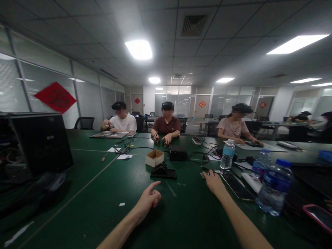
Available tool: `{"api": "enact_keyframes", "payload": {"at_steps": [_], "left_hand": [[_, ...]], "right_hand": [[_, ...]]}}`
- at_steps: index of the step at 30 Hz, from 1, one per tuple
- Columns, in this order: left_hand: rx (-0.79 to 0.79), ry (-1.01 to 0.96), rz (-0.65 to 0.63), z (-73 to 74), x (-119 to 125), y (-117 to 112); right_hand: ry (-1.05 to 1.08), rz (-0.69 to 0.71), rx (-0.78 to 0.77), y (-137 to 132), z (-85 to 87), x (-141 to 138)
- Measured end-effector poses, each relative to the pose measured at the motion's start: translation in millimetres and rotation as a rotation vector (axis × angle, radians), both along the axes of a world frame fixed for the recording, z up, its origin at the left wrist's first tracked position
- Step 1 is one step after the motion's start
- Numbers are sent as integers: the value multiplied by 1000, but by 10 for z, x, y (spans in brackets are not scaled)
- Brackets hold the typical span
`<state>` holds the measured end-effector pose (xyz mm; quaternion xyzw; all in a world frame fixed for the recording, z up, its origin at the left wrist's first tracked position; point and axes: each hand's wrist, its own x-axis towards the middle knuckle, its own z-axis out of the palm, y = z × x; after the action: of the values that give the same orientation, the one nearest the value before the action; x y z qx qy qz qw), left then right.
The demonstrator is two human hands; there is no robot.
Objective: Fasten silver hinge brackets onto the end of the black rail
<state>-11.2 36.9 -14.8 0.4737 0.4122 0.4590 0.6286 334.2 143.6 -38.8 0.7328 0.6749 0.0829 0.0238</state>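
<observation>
My left hand [149,199] is over the green table, its index finger stretched out and the other fingers curled loosely, with nothing visible in it. Just beyond that fingertip sits a black stand-like holder [164,172] with a flat base. Behind the holder is a small open cardboard box [155,158]. Further right, my right hand [214,182] has its fingertips down and drawn together on a small greyish flat piece [202,175]. The fingers partly cover this piece, so its kind is unclear. A thin dark tool or cable end lies just beyond them.
Water bottles [227,155] and a dark-screened phone [237,186] are at my right. A black box [177,153] and tangled cables lie mid-table. An opened computer case [43,141] stands left. Three people with head-worn devices sit across the green table [98,197].
</observation>
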Motion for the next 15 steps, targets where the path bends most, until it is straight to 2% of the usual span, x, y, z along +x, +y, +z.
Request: {"api": "enact_keyframes", "payload": {"at_steps": [2,5,7,10,15], "left_hand": [[-45,-90,-11,72,-34,-6],[-65,-420,-101,189,-92,-38],[-85,-535,-87,235,-146,-32],[-149,-580,-34,251,-232,9],[-94,-590,-30,240,-274,45]], "right_hand": [[1,6,-6,-5,5,5],[7,13,-21,-11,10,11],[8,10,-20,-18,17,9],[8,7,-12,-33,32,-3],[16,9,-14,-50,61,-16]]}}
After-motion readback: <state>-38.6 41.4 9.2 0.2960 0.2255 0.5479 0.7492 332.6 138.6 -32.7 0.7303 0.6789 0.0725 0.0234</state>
